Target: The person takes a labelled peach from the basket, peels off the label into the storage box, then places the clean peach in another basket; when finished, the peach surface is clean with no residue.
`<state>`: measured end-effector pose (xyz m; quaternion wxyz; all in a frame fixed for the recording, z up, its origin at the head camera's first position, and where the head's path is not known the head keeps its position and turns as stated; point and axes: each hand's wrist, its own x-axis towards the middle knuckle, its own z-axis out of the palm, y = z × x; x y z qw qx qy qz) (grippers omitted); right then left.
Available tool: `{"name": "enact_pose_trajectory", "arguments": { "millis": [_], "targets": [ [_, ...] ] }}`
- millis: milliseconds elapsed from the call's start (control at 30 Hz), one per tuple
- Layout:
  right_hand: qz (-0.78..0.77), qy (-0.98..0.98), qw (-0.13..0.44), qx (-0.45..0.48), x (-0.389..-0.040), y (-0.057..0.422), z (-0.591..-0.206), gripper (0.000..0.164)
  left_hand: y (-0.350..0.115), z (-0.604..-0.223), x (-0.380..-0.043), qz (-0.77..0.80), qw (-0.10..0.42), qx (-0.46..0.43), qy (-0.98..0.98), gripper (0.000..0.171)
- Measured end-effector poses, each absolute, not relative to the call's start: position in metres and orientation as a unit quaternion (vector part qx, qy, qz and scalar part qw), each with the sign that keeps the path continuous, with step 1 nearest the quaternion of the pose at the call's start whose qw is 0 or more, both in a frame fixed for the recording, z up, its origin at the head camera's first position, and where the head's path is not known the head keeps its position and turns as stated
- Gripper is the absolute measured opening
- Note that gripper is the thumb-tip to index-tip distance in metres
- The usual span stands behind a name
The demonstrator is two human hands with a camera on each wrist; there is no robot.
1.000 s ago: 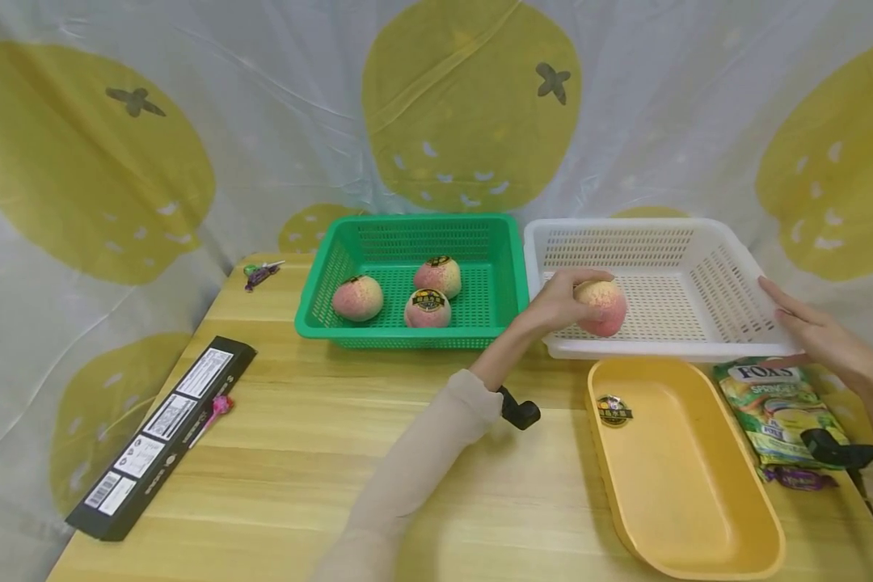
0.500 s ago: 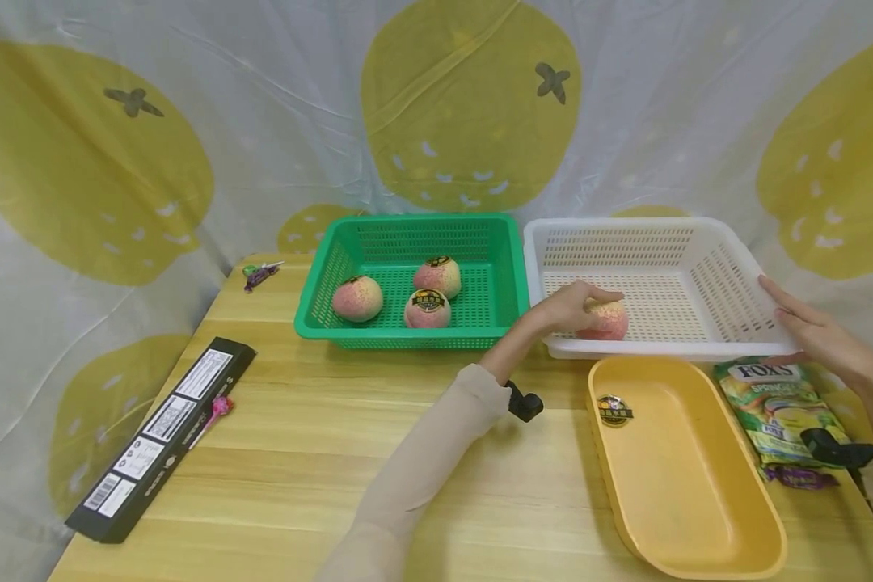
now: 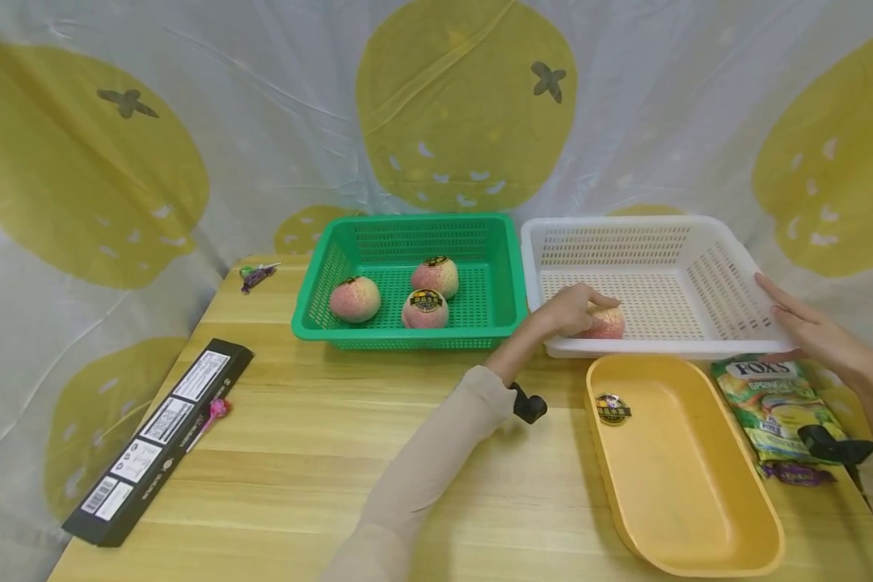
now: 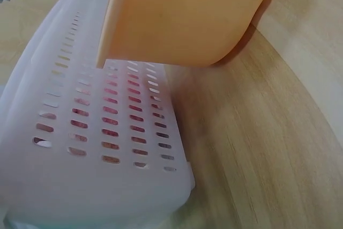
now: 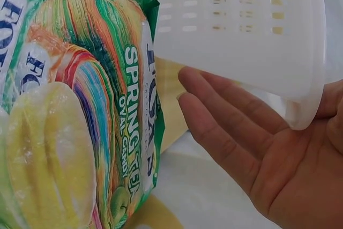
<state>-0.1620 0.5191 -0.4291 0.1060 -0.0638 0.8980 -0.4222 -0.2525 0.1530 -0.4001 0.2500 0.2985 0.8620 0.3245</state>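
A pink-and-cream peach (image 3: 608, 323) lies low in the white basket (image 3: 636, 347), at its front left. My left hand (image 3: 571, 310) holds it from the left, with the index finger across its top; the other fingertips are hidden. Through the slots of the white basket (image 4: 96, 175) in the left wrist view, pink shows. At the far right, my right hand (image 3: 818, 331) grips the basket's rim. Its thumb and fingers lie on opposite sides of that rim in the right wrist view. Three more peaches, one of them a stickered peach (image 3: 425, 310), sit in the green basket (image 3: 407, 333).
In front of the white basket stands a yellow tray (image 3: 680, 477) with a loose fruit sticker (image 3: 613, 409) inside. A candy bag (image 3: 778, 408) and a purple wrapped sweet (image 3: 799, 474) lie to its right. Far left are a black box (image 3: 160, 440) and a pink lollipop (image 3: 218, 408).
My left hand has lowered the peach onto the floor of the white basket and stays beside it. The right hand keeps its place on the rim. The head view has shifted slightly.
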Motion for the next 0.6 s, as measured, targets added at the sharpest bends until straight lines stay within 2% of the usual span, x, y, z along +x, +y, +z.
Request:
{"name": "enact_pose_trajectory", "arguments": {
  "millis": [67, 267, 433, 600],
  "targets": [
    [-0.421, 0.899, 0.106, -0.062, -0.162, 0.519, -0.428, 0.058, 0.152, -0.401, -0.252, 0.33, 0.232, 0.305, 0.863, 0.047],
    [-0.42, 0.899, 0.106, -0.065, -0.162, 0.518, -0.428, 0.058, 0.139, -0.396, -0.238, 0.359, 0.1, 0.339, 0.864, 0.045],
    [-0.417, 0.9, 0.109, -0.057, -0.163, 0.518, -0.43, 0.058, 0.097, -0.379, -0.221, 0.399, 0.059, 0.351, 0.845, 0.065],
    [-0.425, 0.896, 0.116, -0.05, -0.163, 0.52, -0.43, 0.057, 0.021, -0.36, -0.206, 0.415, 0.037, 0.338, 0.844, 0.089]
  ]
}}
